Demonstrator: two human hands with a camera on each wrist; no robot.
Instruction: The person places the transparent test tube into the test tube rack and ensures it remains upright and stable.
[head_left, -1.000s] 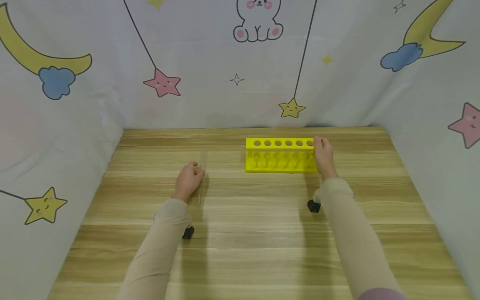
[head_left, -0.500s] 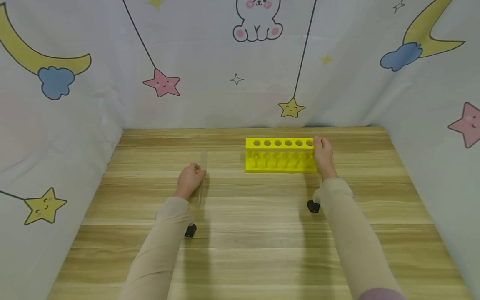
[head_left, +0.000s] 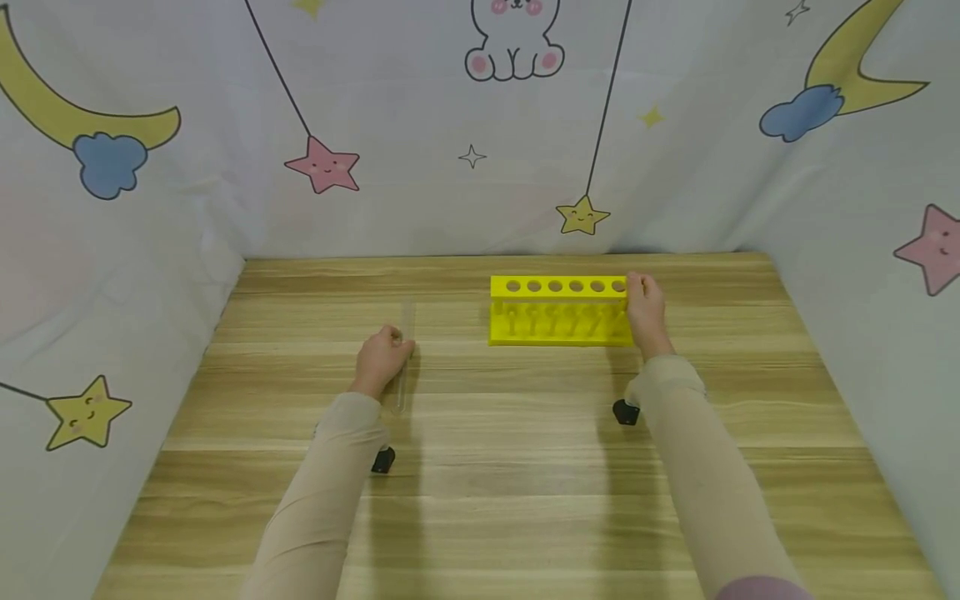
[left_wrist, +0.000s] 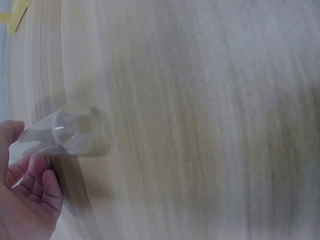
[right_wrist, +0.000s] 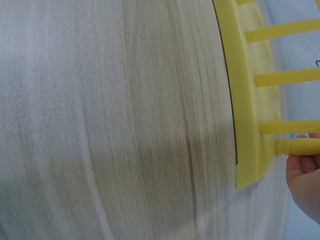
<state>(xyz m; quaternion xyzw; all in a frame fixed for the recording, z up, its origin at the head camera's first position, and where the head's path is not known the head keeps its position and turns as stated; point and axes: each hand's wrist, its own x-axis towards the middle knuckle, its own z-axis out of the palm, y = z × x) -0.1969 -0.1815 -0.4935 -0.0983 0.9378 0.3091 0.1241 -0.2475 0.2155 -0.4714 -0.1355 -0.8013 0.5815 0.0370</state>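
Observation:
A clear glass test tube [head_left: 401, 387] lies lengthwise on the left half of the table, its rounded end toward me. My left hand [head_left: 381, 360] pinches it around the middle between thumb and fingers. In the left wrist view the test tube [left_wrist: 75, 131] points out past the fingertips of the left hand [left_wrist: 31, 195]. To the right, a yellow test tube rack [head_left: 555, 340] stands upright with a row of round holes on top. My right hand [head_left: 647, 312] grips its right end. Close up, the fingers of the right hand [right_wrist: 306, 180] hold the end post of the rack [right_wrist: 245, 100].
The wood-grain table [head_left: 510, 467] reaches to a white patterned curtain [head_left: 420, 208] at the back and both sides. Under each wrist hangs a small black device, the left one [head_left: 383, 460] and the right one [head_left: 626, 412].
The left hand has shifted slightly to the right and its fingers have closed in on the test tube. The right hand and the rack have stayed in place.

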